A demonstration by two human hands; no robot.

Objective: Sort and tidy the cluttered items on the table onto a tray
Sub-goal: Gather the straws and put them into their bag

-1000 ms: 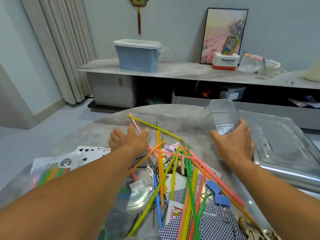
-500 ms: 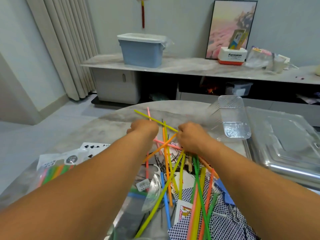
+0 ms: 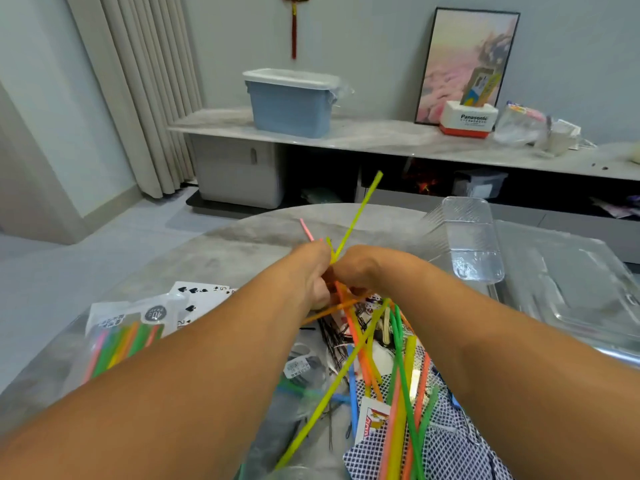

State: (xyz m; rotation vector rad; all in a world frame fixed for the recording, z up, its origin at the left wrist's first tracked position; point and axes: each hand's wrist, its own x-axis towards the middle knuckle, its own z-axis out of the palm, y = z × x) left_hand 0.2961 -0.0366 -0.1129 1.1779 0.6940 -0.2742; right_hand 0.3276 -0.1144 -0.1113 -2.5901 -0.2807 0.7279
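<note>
1. Head view: we look down on a round grey table (image 3: 242, 251), the largest thing before us, with our two bare forearms reaching out over it.
2. A steel tray (image 3: 568, 289) sits at the table's right edge, and a clear plastic box (image 3: 474, 237) stands tilted just beside its left rim.
3. A loose heap of coloured straws (image 3: 401, 368) fans across the middle of the table, lying on blue-backed cards (image 3: 446, 448), with thin black hairpins (image 3: 329, 337) beneath them.
4. Our left hand (image 3: 308, 275) and right hand (image 3: 360, 268) meet above the far end of that heap, knuckles almost touching.
5. Both hands have their fingers curled round the gathered ends of the straws; the fingertips themselves are hidden from us.
6. One yellow-green straw (image 3: 360, 209) sticks up and away from between the hands, and a pink straw (image 3: 306, 229) pokes out to its left.
7. At the left lies a bag of straws (image 3: 121, 344), partly over some face-up spade cards (image 3: 197, 296).
</note>
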